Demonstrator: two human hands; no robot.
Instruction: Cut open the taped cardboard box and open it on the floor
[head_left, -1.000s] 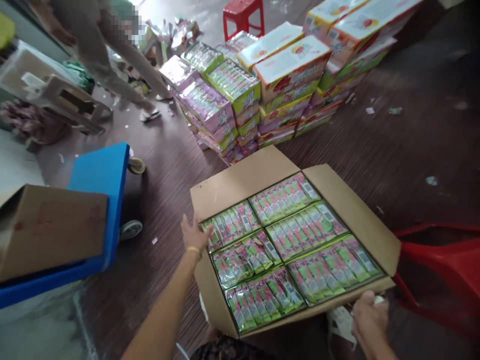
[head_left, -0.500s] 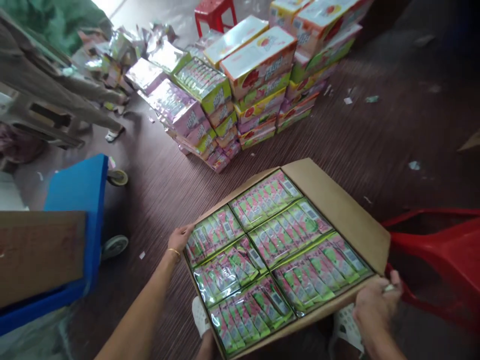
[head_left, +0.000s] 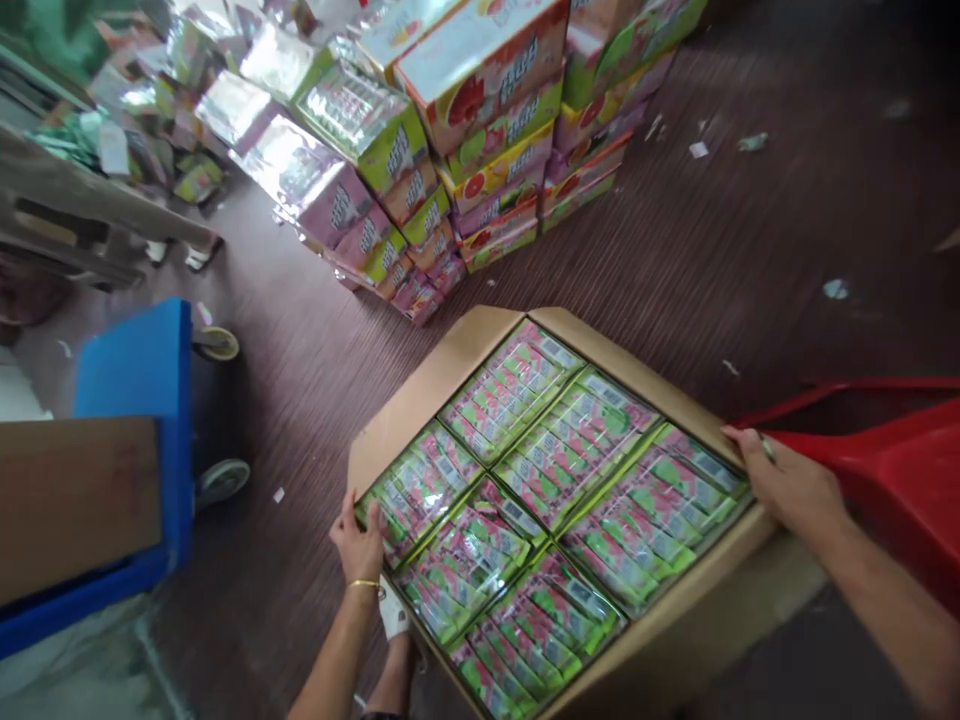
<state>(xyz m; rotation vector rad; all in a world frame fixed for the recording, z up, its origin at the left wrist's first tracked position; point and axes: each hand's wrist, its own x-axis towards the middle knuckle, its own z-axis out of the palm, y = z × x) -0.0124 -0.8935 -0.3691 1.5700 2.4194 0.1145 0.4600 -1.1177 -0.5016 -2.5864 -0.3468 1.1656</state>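
Observation:
An open cardboard box (head_left: 427,395) is tilted in front of me, its flaps folded outward. It is filled with several trays of pink and green sachets (head_left: 574,450) in clear-topped packs. At the box's left corner my left hand (head_left: 360,540) is closed on the edge, thumb on the inside; a thin gold bracelet circles the wrist. My right hand (head_left: 795,485) grips the right corner by the flap. Something small and pale shows at its fingers, too small to name.
Stacked colourful cartons (head_left: 360,150) stand ahead, with loose packaging (head_left: 187,70) behind. On the left, a blue trolley (head_left: 131,360) carries a brown box (head_left: 75,500). A red plastic chair (head_left: 900,460) is close on the right. Paper scraps lie on the floor; another person's legs (head_left: 120,210) show far left.
My right hand has moved up from the near side to the right corner flap. My left hand has shifted lower along its edge. The far-left flap is now folded out and the far-right flap looks narrower.

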